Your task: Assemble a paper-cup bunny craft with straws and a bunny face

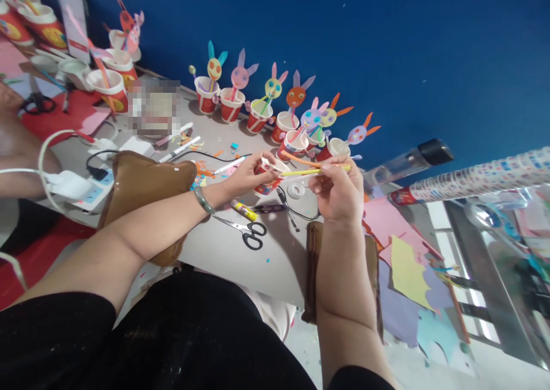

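Observation:
My left hand (260, 171) is closed at the rim of a red and white paper cup (266, 186), its thumb lying across the front; the fingers partly hide the cup. In a pinch, my right hand (339, 190) holds a thin yellow straw (298, 173) whose far end points towards the cup. An orange strip (303, 161) runs into the same fingers, above the straw. Just below the hands lie a roll of clear tape (295, 190), a yellow glue stick (244, 211) and black-handled scissors (251, 232).
Several paper cups with rabbit-faced figures (274, 88) line the blue wall (365, 29). Brown cushions (148, 192) lie under both forearms. At right are a long stack of cups (472, 175) and coloured paper (410, 270). Cables and a power strip (97, 189) sit left, beside another person's arm (21, 149).

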{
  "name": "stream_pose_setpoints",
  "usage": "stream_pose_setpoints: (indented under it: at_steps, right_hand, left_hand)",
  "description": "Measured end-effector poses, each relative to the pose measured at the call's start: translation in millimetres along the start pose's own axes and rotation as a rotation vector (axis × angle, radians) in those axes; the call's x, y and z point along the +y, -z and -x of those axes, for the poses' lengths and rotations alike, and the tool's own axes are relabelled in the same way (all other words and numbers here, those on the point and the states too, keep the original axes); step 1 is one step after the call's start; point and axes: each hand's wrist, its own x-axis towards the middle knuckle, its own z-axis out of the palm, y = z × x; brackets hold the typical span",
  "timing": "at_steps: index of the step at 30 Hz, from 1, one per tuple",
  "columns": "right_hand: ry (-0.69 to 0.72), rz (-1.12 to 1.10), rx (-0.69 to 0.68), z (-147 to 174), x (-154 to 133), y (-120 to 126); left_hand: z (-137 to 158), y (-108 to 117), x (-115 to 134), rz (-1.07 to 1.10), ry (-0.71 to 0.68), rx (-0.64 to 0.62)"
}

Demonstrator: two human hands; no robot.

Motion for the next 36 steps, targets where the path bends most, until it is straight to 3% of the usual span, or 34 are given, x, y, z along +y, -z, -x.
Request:
stream_pose_setpoints:
  at_steps: [4, 8, 12, 19, 27, 32, 36]
  right_hand:
    - [-0.022, 0.041, -0.041, -5, 5, 4]
    - [-0.055, 0.087, -0.076, -7, 8, 4]
    - [-0.035, 0.107, -0.086, -7, 11, 4]
    - [0.011, 0.173, -0.096, -10, 12, 11]
    - [0.049, 0.203, -0.105, -8, 8, 13]
    - [0.041, 0.187, -0.123, -6, 8, 9]
    - [0.038, 0.211, -0.159, -3, 8, 6]
  left_hand:
    - [-4, 3, -8, -0.027, -0.026, 0.044]
    - [-8, 6, -21, -0.286, -0.151, 0.105]
    - [-9, 9, -27, -0.561, -0.248, 0.033]
    - [-2, 10, -13, -0.77, -0.342, -0.009]
    - [6, 7, 13, -0.616, -0.334, 0.017]
    - [4, 9, 17, -0.496, -0.212, 0.065]
    - [1, 6, 13, -0.403, -0.216, 0.151]
